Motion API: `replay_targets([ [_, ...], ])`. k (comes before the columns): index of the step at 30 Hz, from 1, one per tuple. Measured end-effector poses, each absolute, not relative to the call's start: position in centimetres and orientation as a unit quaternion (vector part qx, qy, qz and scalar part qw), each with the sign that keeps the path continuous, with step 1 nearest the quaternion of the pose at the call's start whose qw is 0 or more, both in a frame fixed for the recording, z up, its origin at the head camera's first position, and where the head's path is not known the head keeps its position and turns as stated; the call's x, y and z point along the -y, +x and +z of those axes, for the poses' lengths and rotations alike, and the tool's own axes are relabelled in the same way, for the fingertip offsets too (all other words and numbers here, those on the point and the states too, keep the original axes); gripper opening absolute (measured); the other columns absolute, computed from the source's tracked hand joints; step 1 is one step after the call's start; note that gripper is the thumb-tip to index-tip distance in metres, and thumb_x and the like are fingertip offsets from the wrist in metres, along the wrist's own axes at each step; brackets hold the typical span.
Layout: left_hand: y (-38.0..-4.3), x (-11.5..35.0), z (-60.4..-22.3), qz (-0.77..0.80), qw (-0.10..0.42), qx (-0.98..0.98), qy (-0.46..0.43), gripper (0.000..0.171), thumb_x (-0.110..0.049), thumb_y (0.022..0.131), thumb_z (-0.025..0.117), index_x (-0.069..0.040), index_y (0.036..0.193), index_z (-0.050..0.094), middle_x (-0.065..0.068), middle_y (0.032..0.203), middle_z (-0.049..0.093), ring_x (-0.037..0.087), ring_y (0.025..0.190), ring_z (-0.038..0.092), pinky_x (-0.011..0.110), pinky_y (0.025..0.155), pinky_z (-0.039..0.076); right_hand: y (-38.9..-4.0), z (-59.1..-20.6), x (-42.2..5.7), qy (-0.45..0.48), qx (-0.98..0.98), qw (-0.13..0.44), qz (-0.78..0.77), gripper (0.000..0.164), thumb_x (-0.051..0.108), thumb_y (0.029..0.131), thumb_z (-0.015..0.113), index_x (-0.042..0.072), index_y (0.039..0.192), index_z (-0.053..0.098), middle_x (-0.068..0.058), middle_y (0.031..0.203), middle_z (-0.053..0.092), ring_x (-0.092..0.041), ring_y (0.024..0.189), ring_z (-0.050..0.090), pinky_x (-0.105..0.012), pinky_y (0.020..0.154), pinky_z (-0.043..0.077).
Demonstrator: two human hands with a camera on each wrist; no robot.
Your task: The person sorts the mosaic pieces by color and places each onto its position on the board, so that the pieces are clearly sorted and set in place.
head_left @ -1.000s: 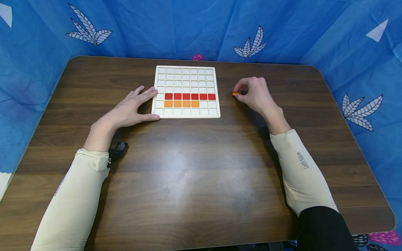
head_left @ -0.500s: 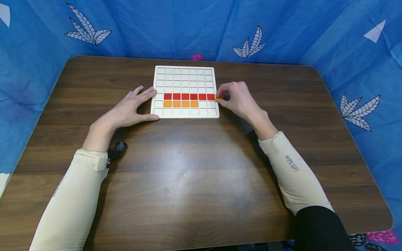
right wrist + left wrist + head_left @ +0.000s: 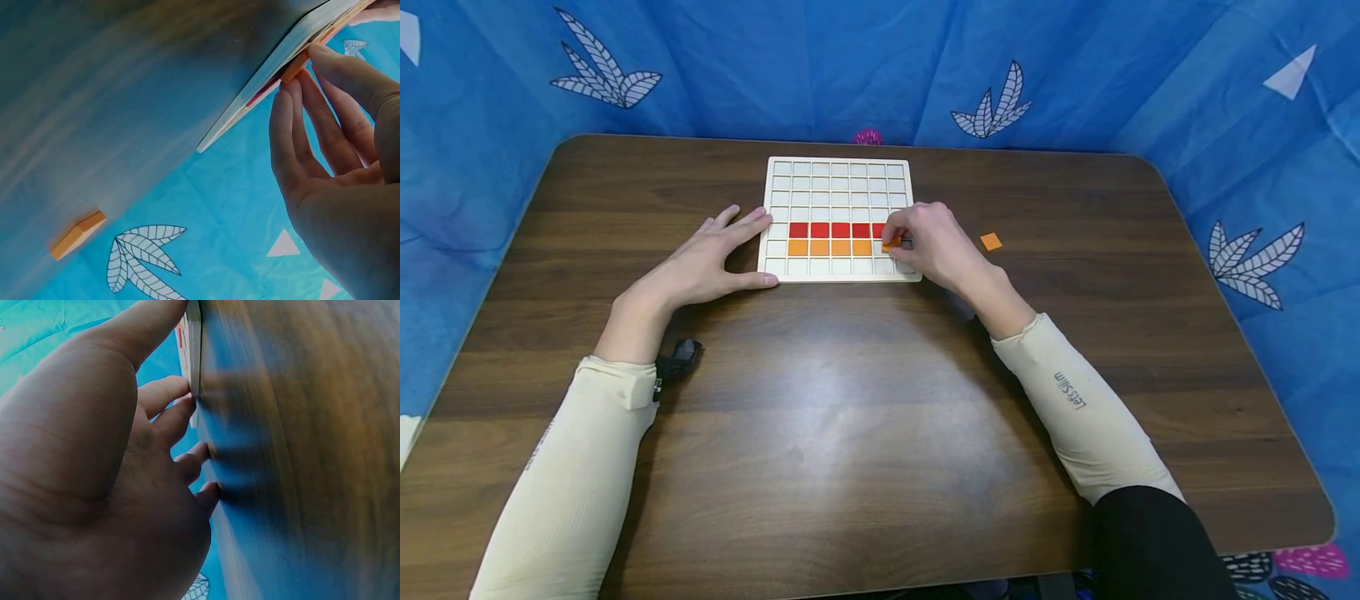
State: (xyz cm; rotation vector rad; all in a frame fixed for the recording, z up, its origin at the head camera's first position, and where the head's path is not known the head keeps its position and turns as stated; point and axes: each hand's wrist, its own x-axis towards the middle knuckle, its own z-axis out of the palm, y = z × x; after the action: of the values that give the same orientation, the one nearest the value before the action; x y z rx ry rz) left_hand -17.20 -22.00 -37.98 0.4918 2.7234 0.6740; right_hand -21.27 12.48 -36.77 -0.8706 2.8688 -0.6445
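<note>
A cream grid board (image 3: 838, 279) lies toward the back of the table, with a row of red tiles (image 3: 841, 230) and, just in front, a row of orange tiles (image 3: 830, 247). My left hand (image 3: 696, 262) has its fingers spread, thumb and fingertips resting at the board's left edge. Between thumb and fingertips my right hand (image 3: 936, 242) pinches an orange tile (image 3: 295, 66), tilted over the board at the right part of the orange row. That hand covers the right end of both rows. Seen from the left wrist, the left fingers (image 3: 164, 394) are extended against the board's side.
One loose orange tile (image 3: 991, 242) lies on the wooden table (image 3: 820, 417) to the right of the board. A blue patterned cloth (image 3: 737, 67) hangs behind the table and along its sides. A dark camera (image 3: 679, 360) is strapped at the left wrist.
My right hand has moved left from beside the board to over it, carrying the orange tile. The loose orange tile on the table has come into sight. My left hand stays put.
</note>
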Motion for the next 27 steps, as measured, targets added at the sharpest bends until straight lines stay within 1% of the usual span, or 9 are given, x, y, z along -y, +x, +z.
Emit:
replay_targets([
  [10,-17.3,22.0,-38.2,0.233,0.144,-0.947,0.17,0.099,-0.058,0.094,0.074,-0.023,0.17,0.022,-0.001,0.178,0.014,0.033,0.166,-0.003,0.062,0.132,0.004,-21.1,-36.94,-12.09,-0.302,-0.931,0.04,-0.2,0.029,0.011,0.091,0.084,0.007,0.119,0.078,-0.01,0.121,0.076,-0.024,0.103,0.065,-0.037,0.102,0.057],
  [17,-17.44,22.21,-38.33,0.233,0.141,-0.947,0.17,0.099,-0.059,0.094,0.074,-0.024,0.17,0.021,-0.001,0.178,0.014,0.033,0.166,-0.003,0.062,0.132,0.003,-21.24,-37.15,-11.86,-0.317,-0.925,0.034,-0.207,0.032,0.01,0.09,0.084,0.006,0.121,0.078,-0.011,0.123,0.076,-0.024,0.105,0.069,-0.037,0.104,0.058],
  [22,-17.44,22.21,-38.38,0.233,0.141,-0.947,0.171,0.099,-0.059,0.093,0.074,-0.024,0.17,0.022,-0.001,0.178,0.014,0.033,0.166,-0.003,0.062,0.132,0.003,-21.18,-37.15,-11.83,-0.332,-0.921,0.038,-0.2,0.029,0.008,0.092,0.083,0.006,0.12,0.078,-0.01,0.121,0.076,-0.024,0.103,0.067,-0.036,0.102,0.058],
  [27,-17.37,22.23,-38.52,0.233,0.142,-0.947,0.17,0.1,-0.06,0.093,0.074,-0.023,0.17,0.022,-0.001,0.178,0.014,0.033,0.166,-0.003,0.063,0.132,0.005,-21.16,-37.26,-12.04,-0.371,-0.908,0.042,-0.188,0.029,0.011,0.092,0.082,0.007,0.12,0.078,-0.009,0.119,0.077,-0.025,0.105,0.065,-0.036,0.103,0.056],
])
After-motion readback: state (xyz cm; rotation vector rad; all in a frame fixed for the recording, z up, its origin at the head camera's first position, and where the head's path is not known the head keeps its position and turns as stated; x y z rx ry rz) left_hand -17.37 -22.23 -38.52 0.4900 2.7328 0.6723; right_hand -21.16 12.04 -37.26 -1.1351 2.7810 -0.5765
